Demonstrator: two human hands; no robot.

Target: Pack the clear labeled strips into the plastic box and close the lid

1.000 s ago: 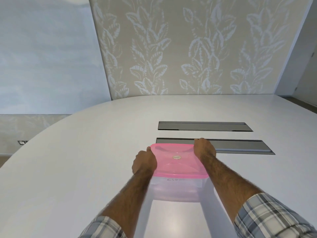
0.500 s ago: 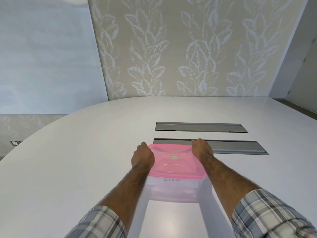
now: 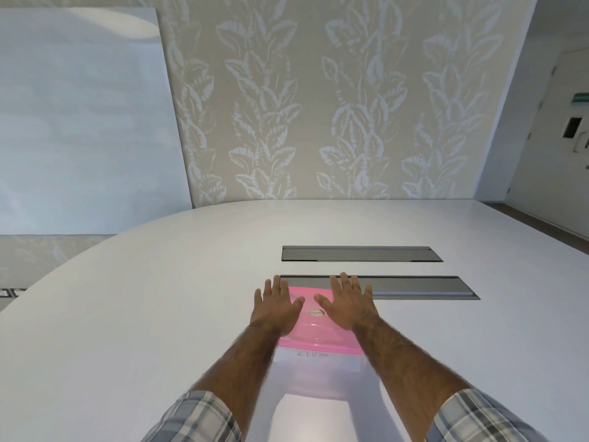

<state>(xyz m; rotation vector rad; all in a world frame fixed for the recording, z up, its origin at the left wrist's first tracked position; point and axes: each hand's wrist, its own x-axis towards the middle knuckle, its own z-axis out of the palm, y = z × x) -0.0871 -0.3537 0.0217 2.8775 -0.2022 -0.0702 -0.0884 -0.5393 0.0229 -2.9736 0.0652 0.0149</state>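
Note:
The clear plastic box (image 3: 318, 368) stands on the white table in front of me, with handwriting on its near wall. A pink lid (image 3: 314, 333) with a small round sticker covers it. My left hand (image 3: 277, 306) lies flat on the lid's left side, fingers straight and spread. My right hand (image 3: 347, 306) lies flat on the lid's right side in the same way. No clear labeled strips can be made out; the box's inside looks hazy.
The white oval table (image 3: 143, 314) stretches wide around the box. Two grey recessed cable hatches (image 3: 361, 254) (image 3: 424, 288) sit just beyond the box. A leaf-patterned wall stands behind the table, and a door is at the far right.
Both hands left the lid's far corners, where their fingers curled over the edge, and now lie flat and spread on top of the lid. The view also tilted up slightly.

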